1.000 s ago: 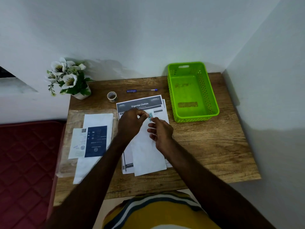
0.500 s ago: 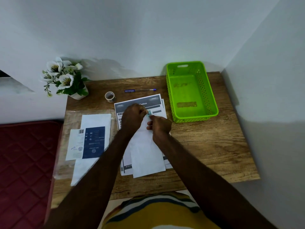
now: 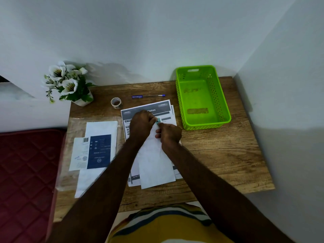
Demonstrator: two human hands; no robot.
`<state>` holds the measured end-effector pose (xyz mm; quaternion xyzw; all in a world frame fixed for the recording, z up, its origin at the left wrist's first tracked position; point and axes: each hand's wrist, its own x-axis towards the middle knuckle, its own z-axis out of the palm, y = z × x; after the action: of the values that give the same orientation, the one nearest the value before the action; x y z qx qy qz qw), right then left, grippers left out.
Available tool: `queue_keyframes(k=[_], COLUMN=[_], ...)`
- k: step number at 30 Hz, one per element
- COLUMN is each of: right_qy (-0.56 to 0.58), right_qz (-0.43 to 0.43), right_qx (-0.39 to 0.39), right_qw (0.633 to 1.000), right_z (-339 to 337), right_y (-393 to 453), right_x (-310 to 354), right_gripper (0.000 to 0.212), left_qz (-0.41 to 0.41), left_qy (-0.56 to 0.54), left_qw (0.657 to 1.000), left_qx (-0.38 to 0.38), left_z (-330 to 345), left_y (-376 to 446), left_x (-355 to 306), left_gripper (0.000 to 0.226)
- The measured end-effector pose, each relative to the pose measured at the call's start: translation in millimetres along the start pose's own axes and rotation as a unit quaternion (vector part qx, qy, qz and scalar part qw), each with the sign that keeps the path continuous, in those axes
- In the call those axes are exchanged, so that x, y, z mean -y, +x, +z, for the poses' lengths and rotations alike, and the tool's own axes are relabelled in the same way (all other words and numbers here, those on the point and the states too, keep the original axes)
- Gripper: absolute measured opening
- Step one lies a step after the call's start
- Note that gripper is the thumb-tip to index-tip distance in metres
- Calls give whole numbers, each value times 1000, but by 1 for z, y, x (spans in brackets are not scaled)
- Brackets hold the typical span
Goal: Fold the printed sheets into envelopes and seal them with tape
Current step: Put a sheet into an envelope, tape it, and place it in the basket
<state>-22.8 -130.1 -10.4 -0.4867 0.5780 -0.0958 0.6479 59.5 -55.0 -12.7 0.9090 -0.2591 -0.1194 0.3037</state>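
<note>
Tape roll [image 3: 116, 102] and pen [image 3: 148, 96] behind the printed sheets [image 3: 148, 109] mid-table [image 3: 219, 155]; basket [image 3: 203, 123] right of them, envelopes [image 3: 98, 151] left, flower pot [image 3: 82, 100] at the far left corner.

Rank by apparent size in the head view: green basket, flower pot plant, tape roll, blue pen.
1. green basket
2. flower pot plant
3. blue pen: longer than the roll but far thinner, so this pair is unsure
4. tape roll
</note>
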Motion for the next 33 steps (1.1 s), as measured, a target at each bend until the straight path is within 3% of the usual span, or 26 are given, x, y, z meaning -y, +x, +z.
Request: queue_keyframes(k=[19,25,30,33], right_qy=[-65,-77,-111,-216], right_qz=[63,14,-20,-164], right_qx=[40,29,22,-70], right_qw=[995,997,993,960], right_z=[2,-4,-8,-19], right_y=[4,4,-1,-14], right_x=[11,4,6,-3], right_gripper=[35,39,22,7], left_qz=[-3,-47,-32,-24], left_qy=[-20,-89,-113,-110], left_qw=[1000,995,993,993], left_qx=[-16,-14,-16,-23], left_z=[4,-3,-6,-4], left_y=[1,6,7,7], left_x=[-1,5,11,14], left_gripper=[17,18,16,17])
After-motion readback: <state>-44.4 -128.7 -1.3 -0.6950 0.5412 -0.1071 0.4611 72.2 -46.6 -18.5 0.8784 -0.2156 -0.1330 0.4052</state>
